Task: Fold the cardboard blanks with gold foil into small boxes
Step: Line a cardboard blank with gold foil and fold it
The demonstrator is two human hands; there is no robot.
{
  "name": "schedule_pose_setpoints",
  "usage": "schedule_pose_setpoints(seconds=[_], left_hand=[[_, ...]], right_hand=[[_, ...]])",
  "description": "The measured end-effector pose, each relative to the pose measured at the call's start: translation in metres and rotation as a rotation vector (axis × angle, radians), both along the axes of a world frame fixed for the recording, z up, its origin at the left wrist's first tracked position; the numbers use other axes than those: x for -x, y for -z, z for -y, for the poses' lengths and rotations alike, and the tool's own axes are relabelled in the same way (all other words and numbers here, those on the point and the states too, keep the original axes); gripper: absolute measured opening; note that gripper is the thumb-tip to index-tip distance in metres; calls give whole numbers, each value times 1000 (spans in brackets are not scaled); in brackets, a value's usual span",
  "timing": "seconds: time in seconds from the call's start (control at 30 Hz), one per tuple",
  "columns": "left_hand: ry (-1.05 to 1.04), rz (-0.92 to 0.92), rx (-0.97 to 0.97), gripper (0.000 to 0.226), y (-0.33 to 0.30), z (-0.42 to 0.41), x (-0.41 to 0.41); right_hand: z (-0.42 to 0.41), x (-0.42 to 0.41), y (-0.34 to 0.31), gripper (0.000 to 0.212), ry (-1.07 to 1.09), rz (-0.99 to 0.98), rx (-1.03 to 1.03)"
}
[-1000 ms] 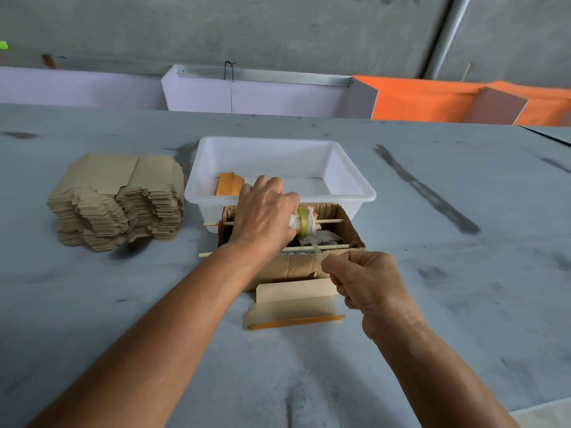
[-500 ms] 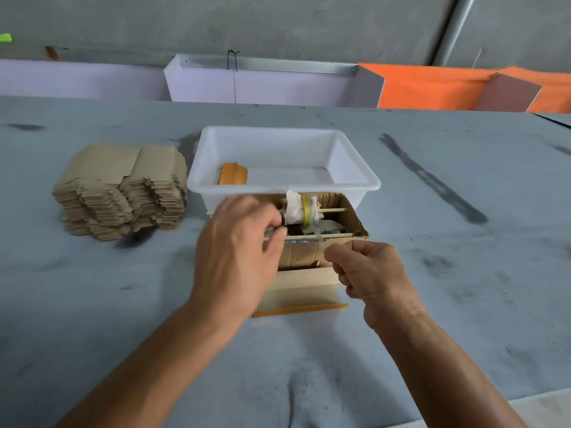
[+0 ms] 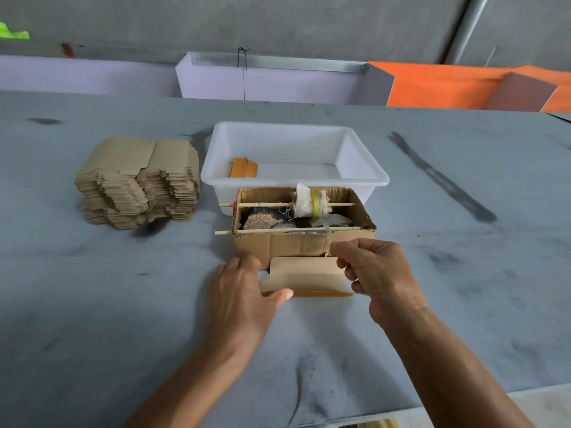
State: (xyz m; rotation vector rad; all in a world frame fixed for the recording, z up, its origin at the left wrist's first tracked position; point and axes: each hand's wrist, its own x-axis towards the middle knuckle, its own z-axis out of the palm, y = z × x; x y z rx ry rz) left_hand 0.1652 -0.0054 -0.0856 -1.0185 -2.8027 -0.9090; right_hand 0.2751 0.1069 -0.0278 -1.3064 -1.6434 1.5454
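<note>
Both hands now grip the blank (image 3: 304,278) lying flat before the cardboard box (image 3: 304,225): the left hand (image 3: 239,291), back from the tape roll (image 3: 312,203), pinches its left end; the right hand (image 3: 378,273) pinches its right; folding can likely begin.

Ref = cardboard box (image 3: 296,245) on bench (image 3: 92,304). Tub (image 3: 293,180) touching behind it, blank stack (image 3: 136,183) to its left, folded blank (image 3: 304,274) just in front btwn hands, roll on stick (image 3: 310,203) inside.
</note>
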Motion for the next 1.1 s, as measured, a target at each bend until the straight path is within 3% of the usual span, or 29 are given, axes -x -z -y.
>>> schedule_pose_setpoints(seconds=[0.1,0.37,0.7,0.9,1.1], left_hand=[[26,61,-93,43,-1,-2,-1],[69,112,-120,17,5,-3,-2],[197,147,-197,23,4,7,-3],[198,131,-149,24,1,6,-4],[223,103,-129,35,2,7,-5]], right_hand=[[-1,-1,-1,27,7,-9,18],[0,-8,0,15,23,-16,56],[2,-17,5,5,36,-98,271],[14,-17,0,14,8,-211,450],[19,-18,-13,16,-25,-243,446]])
